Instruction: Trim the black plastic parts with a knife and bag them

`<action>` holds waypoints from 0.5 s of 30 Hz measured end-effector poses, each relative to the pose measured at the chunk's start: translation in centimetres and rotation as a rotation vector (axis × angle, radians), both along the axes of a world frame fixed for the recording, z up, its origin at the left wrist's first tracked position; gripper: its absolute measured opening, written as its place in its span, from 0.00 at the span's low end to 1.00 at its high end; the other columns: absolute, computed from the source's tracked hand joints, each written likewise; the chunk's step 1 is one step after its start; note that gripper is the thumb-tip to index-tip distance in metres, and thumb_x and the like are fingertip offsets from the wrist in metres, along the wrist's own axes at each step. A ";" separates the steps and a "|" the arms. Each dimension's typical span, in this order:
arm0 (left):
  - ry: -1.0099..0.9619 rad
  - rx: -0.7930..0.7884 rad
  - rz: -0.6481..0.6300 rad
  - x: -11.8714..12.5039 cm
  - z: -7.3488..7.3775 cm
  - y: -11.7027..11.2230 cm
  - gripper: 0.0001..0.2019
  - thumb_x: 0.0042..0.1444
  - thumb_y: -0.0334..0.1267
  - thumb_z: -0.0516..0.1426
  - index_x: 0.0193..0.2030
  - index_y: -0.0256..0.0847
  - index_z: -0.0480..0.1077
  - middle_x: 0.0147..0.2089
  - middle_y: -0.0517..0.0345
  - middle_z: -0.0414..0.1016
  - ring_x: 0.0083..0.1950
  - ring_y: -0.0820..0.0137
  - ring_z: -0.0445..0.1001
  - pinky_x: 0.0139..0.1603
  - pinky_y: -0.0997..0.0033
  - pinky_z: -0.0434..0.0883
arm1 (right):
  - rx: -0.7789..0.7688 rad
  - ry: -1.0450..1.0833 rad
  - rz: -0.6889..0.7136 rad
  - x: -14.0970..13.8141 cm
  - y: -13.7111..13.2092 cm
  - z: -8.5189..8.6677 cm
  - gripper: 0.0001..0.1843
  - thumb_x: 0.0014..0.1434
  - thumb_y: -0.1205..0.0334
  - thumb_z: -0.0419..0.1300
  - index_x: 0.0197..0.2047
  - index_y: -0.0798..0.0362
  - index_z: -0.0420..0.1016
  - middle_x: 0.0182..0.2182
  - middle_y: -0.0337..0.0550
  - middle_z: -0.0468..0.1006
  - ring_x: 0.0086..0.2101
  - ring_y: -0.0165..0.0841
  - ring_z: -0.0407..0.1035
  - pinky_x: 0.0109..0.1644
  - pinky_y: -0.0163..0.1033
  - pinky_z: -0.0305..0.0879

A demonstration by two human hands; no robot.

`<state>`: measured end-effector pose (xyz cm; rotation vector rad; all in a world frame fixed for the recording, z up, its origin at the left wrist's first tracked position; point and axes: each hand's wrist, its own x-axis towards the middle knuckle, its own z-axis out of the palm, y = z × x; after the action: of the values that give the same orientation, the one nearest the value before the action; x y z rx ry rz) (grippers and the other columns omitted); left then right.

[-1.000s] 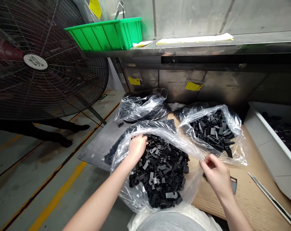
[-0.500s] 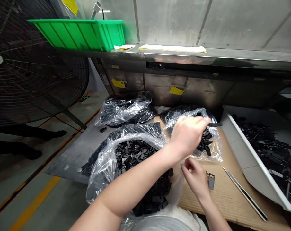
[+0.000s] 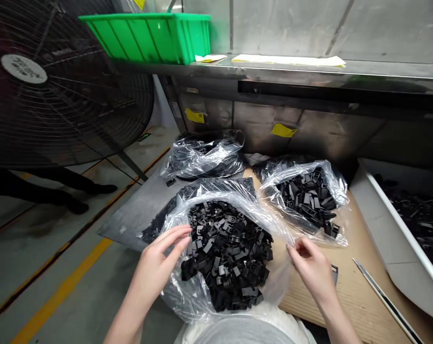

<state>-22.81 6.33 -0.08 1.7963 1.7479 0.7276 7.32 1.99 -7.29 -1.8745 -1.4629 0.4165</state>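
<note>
A clear plastic bag [image 3: 198, 298] full of small black plastic parts [image 3: 227, 248] lies wide open in front of me. At its right rim, my right hand [image 3: 311, 267] pinches the edge of the plastic between thumb and fingers. My left hand [image 3: 159, 263] is at the left side of the mouth, fingers stretched toward the parts and thumb apart; no part shows in it. Behind my right hand stands a second open clear bag [image 3: 340, 191] with larger black parts [image 3: 309, 198]. One framed black part [image 3: 334, 274] lies on the cardboard, partly hidden by my right hand.
A utility knife [image 3: 384, 298] rests on the cardboard [image 3: 309, 306] at right, beside a grey bin [image 3: 374, 234] of black parts. Another filled bag [image 3: 205, 157] sits behind. A green basket [image 3: 148, 38] stands on the shelf; a large fan [image 3: 76, 95] is at left.
My left hand has come back from above the second bag, where a dark strip showed at its fingers, to the near bag's left side. The view has turned slightly left.
</note>
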 end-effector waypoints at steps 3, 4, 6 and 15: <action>0.070 0.003 0.245 -2.7 -2.4 -1.5 0.21 0.51 0.51 0.49 0.47 0.42 0.67 0.52 0.50 0.66 0.48 0.59 0.68 0.46 0.63 0.67 | -0.008 0.002 0.004 0.3 0.0 -0.3 0.10 0.51 0.60 0.53 0.22 0.51 0.56 0.17 0.33 0.61 0.20 0.28 0.60 0.23 0.31 0.56; 0.105 -0.020 0.289 -3.2 -3.1 -1.8 0.24 0.50 0.53 0.49 0.49 0.41 0.64 0.53 0.48 0.64 0.48 0.58 0.68 0.44 0.62 0.68 | -0.007 -0.001 0.006 0.3 0.0 -0.3 0.10 0.51 0.60 0.53 0.21 0.51 0.57 0.17 0.33 0.61 0.20 0.28 0.60 0.23 0.30 0.56; 0.146 -0.095 0.339 -3.9 -4.1 -2.4 0.29 0.47 0.55 0.50 0.52 0.39 0.60 0.50 0.44 0.65 0.47 0.56 0.68 0.41 0.60 0.68 | -0.005 -0.009 0.009 0.3 0.1 -0.3 0.10 0.50 0.60 0.53 0.21 0.51 0.57 0.17 0.33 0.61 0.20 0.28 0.60 0.22 0.30 0.56; -0.537 -0.227 0.248 -0.9 -4.0 -3.2 0.23 0.47 0.46 0.55 0.47 0.35 0.62 0.18 0.67 0.63 0.20 0.73 0.63 0.23 0.75 0.61 | 0.025 -0.055 -0.032 0.7 0.8 -0.3 0.09 0.48 0.62 0.53 0.20 0.51 0.57 0.16 0.32 0.60 0.20 0.28 0.58 0.25 0.31 0.55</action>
<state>-23.72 3.10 -4.05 1.1117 1.6122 0.9614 8.01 2.80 -7.55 -1.8999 -1.4656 0.3329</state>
